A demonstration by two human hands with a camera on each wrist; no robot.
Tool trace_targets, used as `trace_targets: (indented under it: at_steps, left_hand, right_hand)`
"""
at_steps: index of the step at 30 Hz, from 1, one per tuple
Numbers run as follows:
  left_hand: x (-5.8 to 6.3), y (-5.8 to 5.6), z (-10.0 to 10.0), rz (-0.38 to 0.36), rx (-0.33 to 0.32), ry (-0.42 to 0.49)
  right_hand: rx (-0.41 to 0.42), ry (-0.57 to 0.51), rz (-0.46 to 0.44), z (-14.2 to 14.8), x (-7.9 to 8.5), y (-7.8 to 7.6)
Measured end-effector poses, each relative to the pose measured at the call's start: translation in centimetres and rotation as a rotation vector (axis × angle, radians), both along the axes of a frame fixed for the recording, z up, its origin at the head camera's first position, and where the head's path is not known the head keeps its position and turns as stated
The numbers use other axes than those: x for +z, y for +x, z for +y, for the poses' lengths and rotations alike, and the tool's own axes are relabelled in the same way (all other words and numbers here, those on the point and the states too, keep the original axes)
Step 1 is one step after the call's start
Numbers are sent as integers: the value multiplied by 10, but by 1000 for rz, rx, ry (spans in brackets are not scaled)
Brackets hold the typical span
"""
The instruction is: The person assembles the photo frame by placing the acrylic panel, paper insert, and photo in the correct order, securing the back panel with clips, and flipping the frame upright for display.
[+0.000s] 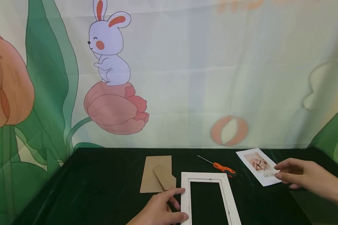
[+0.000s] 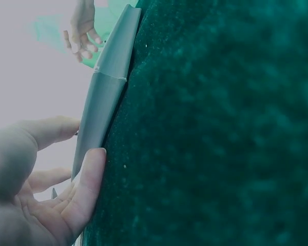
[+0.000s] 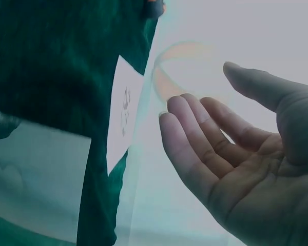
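A white picture frame (image 1: pixel 232 200) lies on the dark green cloth at the front middle, its opening showing the cloth. My left hand (image 1: pixel 163 207) grips its left side bar; in the left wrist view, the thumb and fingers lie about the edge of the frame (image 2: pixel 105 82). My right hand (image 1: pixel 304 175) hovers beside a white card (image 1: pixel 258 167) printed with pink flowers. In the right wrist view, that hand (image 3: pixel 236 148) has loosely bent fingers and holds nothing, apart from the card (image 3: pixel 124 113).
A brown backing board (image 1: pixel 152 168) with a smaller brown piece (image 1: pixel 164 176) on it lies left of the frame. Behind the frame is an orange-handled screwdriver (image 1: pixel 221 167). A clear pane (image 3: pixel 41 174) lies at the right. A printed curtain (image 1: pixel 171 78) hangs behind.
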State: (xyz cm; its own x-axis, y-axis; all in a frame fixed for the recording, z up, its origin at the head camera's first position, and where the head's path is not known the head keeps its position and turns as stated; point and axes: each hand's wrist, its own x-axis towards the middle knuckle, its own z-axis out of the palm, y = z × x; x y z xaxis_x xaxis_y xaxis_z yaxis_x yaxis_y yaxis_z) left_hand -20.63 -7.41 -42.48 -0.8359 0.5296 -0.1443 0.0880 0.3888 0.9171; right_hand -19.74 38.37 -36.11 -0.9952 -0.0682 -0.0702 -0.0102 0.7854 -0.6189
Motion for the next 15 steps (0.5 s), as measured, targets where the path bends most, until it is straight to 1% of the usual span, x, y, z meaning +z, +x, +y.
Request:
trace_targets:
  at_steps: [8, 15]
  left_hand:
    - [0, 0, 3, 7, -3, -1]
    - [2, -1, 4, 10, 0, 1]
  right_hand:
    - [-56, 44, -20, 17, -3, -1]
    - [-98, 21, -43, 34, -7, -3]
